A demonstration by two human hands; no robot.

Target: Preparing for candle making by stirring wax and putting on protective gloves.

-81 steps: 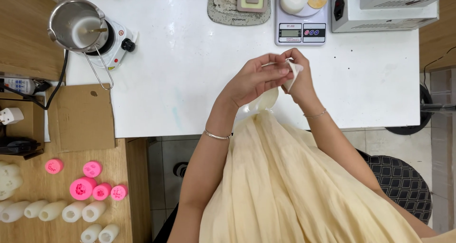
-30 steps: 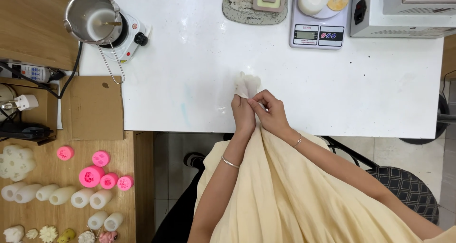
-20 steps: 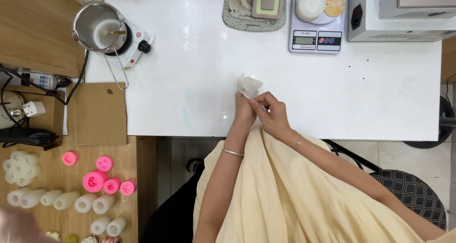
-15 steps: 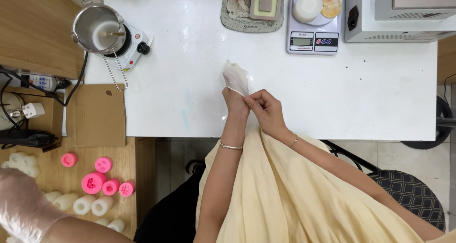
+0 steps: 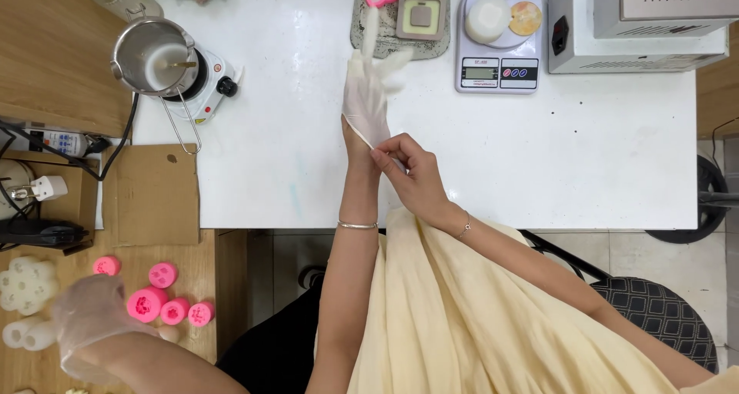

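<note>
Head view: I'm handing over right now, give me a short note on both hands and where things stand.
Left hand: stretched over the white table, partly inside a thin translucent glove; the glove's fingertips look loose and unfilled.
Right hand: bare, pinching the glove cuff at the left wrist.
Done: glove on about to the wrist.
Left: seat the fingers; right hand has no glove.
Nearby: a digital scale beyond the hands, a co-worker's gloved hand by pink moulds at lower left.

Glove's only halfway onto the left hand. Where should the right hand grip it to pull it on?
Grip the cuff edge at the left wrist, coming from the forearm side. The glove fingertips look limp and unfilled, and the right hand already pinches there.
</note>
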